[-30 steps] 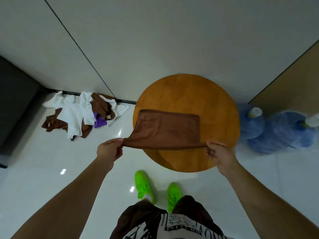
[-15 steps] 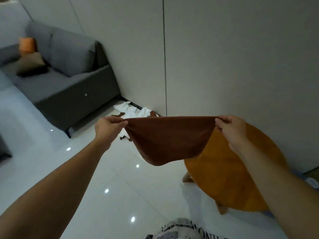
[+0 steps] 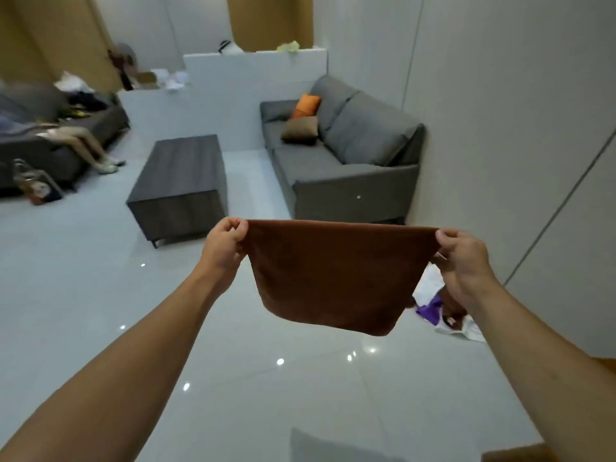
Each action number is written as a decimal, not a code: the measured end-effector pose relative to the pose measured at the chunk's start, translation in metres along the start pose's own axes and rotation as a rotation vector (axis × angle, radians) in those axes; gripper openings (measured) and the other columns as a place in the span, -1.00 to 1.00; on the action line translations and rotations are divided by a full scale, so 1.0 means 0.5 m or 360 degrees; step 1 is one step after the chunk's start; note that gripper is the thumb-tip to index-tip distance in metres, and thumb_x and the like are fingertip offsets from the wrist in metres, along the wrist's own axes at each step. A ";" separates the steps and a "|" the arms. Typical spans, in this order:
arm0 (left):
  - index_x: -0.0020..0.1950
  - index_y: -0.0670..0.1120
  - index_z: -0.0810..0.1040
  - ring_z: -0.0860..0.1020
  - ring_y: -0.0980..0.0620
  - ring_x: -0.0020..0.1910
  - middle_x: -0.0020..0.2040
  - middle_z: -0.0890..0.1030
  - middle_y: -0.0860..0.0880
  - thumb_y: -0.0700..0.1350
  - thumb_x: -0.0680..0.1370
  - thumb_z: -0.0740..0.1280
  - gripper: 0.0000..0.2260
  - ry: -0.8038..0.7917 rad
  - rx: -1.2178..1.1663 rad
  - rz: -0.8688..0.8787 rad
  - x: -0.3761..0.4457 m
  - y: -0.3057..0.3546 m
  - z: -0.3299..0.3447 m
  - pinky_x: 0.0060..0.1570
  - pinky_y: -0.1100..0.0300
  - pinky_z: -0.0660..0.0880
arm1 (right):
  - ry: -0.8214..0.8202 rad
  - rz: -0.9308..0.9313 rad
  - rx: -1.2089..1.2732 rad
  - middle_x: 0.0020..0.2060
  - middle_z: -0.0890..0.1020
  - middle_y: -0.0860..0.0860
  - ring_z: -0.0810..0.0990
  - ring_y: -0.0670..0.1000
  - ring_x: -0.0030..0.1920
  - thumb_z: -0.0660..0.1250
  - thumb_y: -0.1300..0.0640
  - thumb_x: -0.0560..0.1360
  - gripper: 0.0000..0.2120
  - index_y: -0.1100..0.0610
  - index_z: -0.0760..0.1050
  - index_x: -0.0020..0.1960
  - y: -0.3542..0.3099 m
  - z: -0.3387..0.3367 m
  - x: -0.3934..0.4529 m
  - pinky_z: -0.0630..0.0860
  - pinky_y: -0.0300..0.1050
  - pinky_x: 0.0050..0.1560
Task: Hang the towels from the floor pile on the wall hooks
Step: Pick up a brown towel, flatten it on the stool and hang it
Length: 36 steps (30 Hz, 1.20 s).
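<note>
Both arms out, my left hand (image 3: pixel 222 248) and right hand (image 3: pixel 461 258) each pinch a top corner of the brown towel (image 3: pixel 333 275), pulled flat in midair over the floor. Towel pile (image 3: pixel 433 306) sits by the wall behind it, grey sofa (image 3: pixel 346 145) further back.

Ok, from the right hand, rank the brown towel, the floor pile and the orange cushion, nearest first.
From the right hand:
1. Brown towel, pinched at its corner.
2. Floor pile, just below by the wall.
3. Orange cushion, far off on the sofa.
</note>
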<state>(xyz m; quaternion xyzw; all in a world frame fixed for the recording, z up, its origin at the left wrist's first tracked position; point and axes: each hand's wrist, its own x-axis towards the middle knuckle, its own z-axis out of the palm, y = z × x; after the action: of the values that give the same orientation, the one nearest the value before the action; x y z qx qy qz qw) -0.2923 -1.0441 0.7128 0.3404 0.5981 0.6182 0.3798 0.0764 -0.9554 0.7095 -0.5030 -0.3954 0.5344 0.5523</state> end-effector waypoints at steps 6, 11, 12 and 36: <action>-0.07 -0.02 0.48 0.50 0.01 -0.16 -0.10 0.57 -0.11 -0.14 0.68 0.14 -0.81 0.0682 -0.0085 -0.0014 -0.037 0.020 -0.300 -0.27 0.16 0.44 | -0.0561 0.0330 0.0255 -0.23 0.54 0.09 0.54 0.05 -0.17 0.13 0.26 0.62 -0.77 0.12 0.50 -0.12 0.057 0.383 -0.060 0.52 -0.03 -0.09; -0.21 -0.05 0.48 0.42 0.04 -0.27 -0.29 0.49 0.00 -0.18 0.60 0.18 -0.80 0.1135 -0.0183 -0.0104 -0.125 0.022 -0.527 -0.25 0.17 0.39 | -0.1105 0.0408 -0.0098 -0.40 0.36 0.00 0.34 -0.05 -0.41 0.13 0.35 0.55 -0.71 0.10 0.40 -0.28 0.113 0.684 -0.171 0.26 -0.18 -0.37; -0.22 -0.04 0.47 0.42 0.04 -0.28 -0.33 0.48 0.02 -0.05 0.62 0.23 -0.78 0.1161 -0.0227 -0.0122 -0.150 0.024 -0.568 -0.23 0.15 0.38 | -0.1261 0.0445 -0.0150 -0.38 0.37 -0.01 0.36 -0.06 -0.41 0.17 0.24 0.61 -0.73 0.09 0.41 -0.26 0.122 0.740 -0.199 0.27 -0.19 -0.35; -0.13 -0.07 0.53 0.46 0.01 -0.15 -0.17 0.48 0.01 -0.06 0.59 0.36 -0.86 0.2592 0.1688 -0.0718 -0.552 0.095 -1.020 -0.13 0.04 0.41 | -0.3206 -0.0957 -0.0626 -0.17 0.66 -0.18 0.59 -0.08 -0.08 0.39 -0.08 0.54 -0.89 -0.08 0.66 -0.06 0.284 1.500 -0.862 0.55 -0.03 0.09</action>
<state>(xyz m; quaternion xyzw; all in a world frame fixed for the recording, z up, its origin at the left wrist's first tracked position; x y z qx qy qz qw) -0.6092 -1.5313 0.7427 -0.1834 0.9256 0.2295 -0.2387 -0.7318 -1.2925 0.7501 0.2079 -0.8565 0.4724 -0.0104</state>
